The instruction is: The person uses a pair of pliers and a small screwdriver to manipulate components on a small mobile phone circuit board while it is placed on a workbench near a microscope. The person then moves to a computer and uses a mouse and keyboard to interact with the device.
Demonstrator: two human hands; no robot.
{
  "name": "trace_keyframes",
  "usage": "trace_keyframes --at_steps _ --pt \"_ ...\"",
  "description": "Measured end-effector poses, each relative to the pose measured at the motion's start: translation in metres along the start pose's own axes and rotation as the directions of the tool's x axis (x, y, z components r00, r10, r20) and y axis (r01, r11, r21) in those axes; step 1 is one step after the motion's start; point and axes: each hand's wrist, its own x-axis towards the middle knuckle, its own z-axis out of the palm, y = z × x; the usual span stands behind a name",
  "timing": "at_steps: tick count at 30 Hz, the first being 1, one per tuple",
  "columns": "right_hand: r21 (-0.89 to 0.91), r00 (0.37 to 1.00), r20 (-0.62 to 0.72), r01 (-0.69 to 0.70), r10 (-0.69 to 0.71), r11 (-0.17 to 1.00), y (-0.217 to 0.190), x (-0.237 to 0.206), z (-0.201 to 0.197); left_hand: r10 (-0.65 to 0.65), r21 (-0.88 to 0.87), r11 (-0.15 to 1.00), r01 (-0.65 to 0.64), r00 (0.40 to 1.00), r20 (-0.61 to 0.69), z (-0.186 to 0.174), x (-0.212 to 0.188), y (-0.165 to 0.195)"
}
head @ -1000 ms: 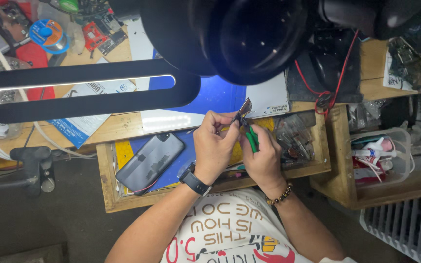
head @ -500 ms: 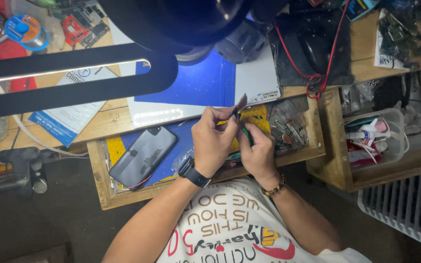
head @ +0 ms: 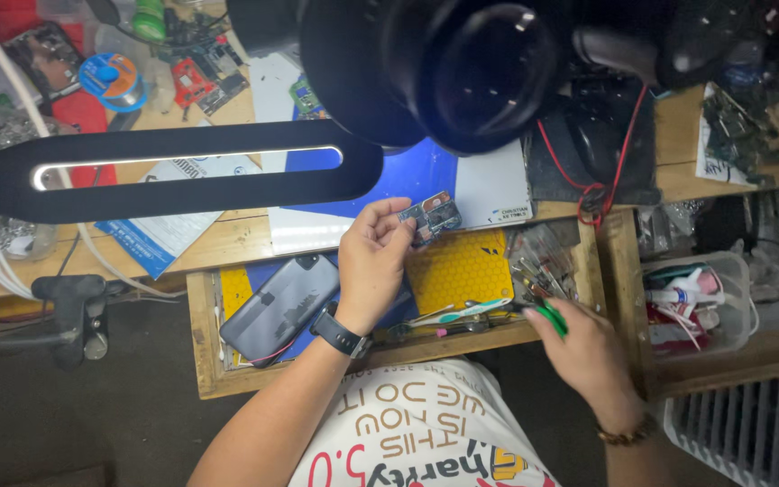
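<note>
The left hand [head: 373, 255] pinches a small blue-grey circuit board [head: 431, 216] above the open wooden drawer [head: 207, 361] (yellow honeycomb mat [head: 462, 268] inside), while the right hand [head: 588, 347] grips a green-handled tool [head: 549, 317].

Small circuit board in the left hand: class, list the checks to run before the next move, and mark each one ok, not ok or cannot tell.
1. Left hand pinches the small blue-and-silver circuit board at its edge: ok.
2. Board is held above the blue work mat, away from the black lens housing: ok.
3. Right hand grips the green-handled tool: ok.
4. Tool tip is clear of the board: ok, they are well apart.
5. Grey smartphone lies flat in the wooden drawer: ok.
6. Board is undamaged: cannot tell, too small.
</note>
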Motion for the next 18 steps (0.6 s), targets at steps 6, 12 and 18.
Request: trace_keyframes --at_steps 6,12,18 --pt "-0.376 0.997 0.038 0.075 -0.065 0.923 0.017 0.001 -0.023 -0.068 -0.11 0.991 0.073 0.997 0.046 -0.007 0.007 0.01" --pt "0.083 0.998 -0.015 0.061 -0.06 0.995 -0.011 0.015 -0.022 -0.045 -0.009 0.999 0.045 0.997 0.06 -0.019 0.016 0.015" --pt "0.292 0.948 -0.173 0.308 -0.267 0.906 -0.063 0.037 -0.01 0.123 0.256 0.958 -0.132 0.991 0.05 -0.024 0.018 0.028"
